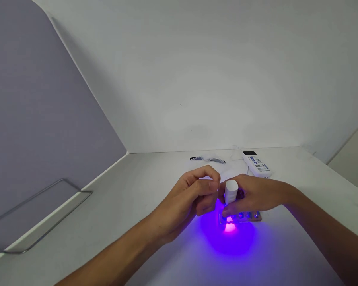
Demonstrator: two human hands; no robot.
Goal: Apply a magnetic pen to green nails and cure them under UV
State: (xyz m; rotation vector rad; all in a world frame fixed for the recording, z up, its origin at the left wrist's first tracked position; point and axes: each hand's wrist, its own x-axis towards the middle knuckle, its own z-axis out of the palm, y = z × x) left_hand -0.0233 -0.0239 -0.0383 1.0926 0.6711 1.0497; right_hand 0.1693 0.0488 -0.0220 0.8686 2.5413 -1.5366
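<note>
My right hand [250, 194] reaches in from the right, thumb and fingers closed around a white stick-shaped UV lamp [231, 190] that stands upright. Violet light spills from its lower end, with a bright pink patch on the table below. Just under my right hand lies a low holder [258, 217] with several small shiny pieces in a row, lit blue; my hand covers part of it. Close by on the left, my left hand [198, 192] is curled, thumb pressed to the index finger. Whatever it pinches, if anything, is too small to make out.
Behind my hands lie a folded pair of clear glasses-like pieces with dark ends [208, 159] and a white device with blue print and a dark screen [257, 163], a thin cable beside it. A wire frame [56, 214] crosses the white table's [113, 238] left edge.
</note>
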